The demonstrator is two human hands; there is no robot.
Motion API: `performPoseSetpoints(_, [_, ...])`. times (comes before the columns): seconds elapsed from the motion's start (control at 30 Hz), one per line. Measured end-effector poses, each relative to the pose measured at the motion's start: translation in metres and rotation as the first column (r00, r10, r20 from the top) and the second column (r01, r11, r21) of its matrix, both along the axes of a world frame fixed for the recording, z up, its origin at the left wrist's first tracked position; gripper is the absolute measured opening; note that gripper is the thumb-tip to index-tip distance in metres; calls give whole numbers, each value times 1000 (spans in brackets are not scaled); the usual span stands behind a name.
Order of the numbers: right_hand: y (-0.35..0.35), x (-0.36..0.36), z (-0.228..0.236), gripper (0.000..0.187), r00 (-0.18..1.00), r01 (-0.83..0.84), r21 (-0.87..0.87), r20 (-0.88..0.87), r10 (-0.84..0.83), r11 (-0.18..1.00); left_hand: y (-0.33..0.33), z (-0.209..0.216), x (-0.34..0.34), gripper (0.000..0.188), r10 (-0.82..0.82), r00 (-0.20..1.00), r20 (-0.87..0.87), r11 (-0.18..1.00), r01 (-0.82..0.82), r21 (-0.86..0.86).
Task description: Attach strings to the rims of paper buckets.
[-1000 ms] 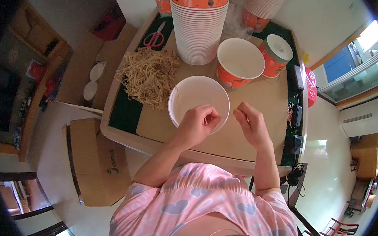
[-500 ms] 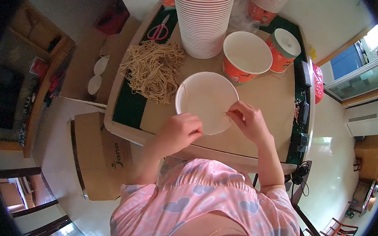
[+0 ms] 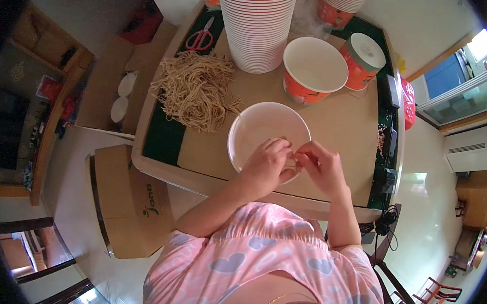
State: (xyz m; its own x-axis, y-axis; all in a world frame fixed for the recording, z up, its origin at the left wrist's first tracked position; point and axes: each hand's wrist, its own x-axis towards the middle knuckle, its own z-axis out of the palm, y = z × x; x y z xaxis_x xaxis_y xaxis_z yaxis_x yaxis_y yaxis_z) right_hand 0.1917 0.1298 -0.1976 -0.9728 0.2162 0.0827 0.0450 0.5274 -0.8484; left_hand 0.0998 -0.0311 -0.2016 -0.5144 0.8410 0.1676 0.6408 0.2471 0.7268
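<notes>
A white-lined paper bucket (image 3: 248, 131) stands in front of me near the table's front edge, its mouth toward me. A strand of twine (image 3: 240, 113) crosses its far left rim. My left hand (image 3: 268, 166) reaches over the bucket's mouth, fingers curled, its fingertips near the right rim; what they hold is hidden. Close beside it, my right hand (image 3: 322, 168) pinches at the right rim, where a thin end of twine seems to be between its fingers. To the left of the bucket lies a loose heap of beige twine (image 3: 194, 89).
Behind stand a tall stack of nested paper buckets (image 3: 255, 34), an upright orange bucket (image 3: 315, 72) and an upturned one (image 3: 363, 61). Red-handled scissors (image 3: 199, 39) lie at the far left. Black power adapters (image 3: 391, 145) line the right edge. A cardboard box (image 3: 133, 201) is on the floor.
My left hand has moved right across the bucket's mouth to meet my right hand at the right rim. The bucket has shifted slightly nearer to me.
</notes>
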Motion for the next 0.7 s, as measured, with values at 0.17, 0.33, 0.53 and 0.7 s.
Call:
performPoseSetpoints(0.17, [1, 6, -7, 6, 999, 30, -146, -26, -34, 989, 3, -7, -7, 20, 12, 962, 271, 1000, -9, -15])
performPoseSetpoints(0.33, [-1, 8, -12, 7, 997, 56, -226, -40, -67, 973, 4, -10, -11, 14, -2, 770, 638, 978, -132, 162])
performPoseSetpoints(0.53, [-4, 10, -11, 6, 995, 96, -190, -19, -102, 977, 6, 0, -5, 13, -18, 833, 553, 999, 30, -13])
performPoseSetpoints(0.7, [-3, 11, -11, 8, 996, 83, -266, -19, -91, 961, 5, -5, -9, 12, 21, 824, 567, 999, -42, 24])
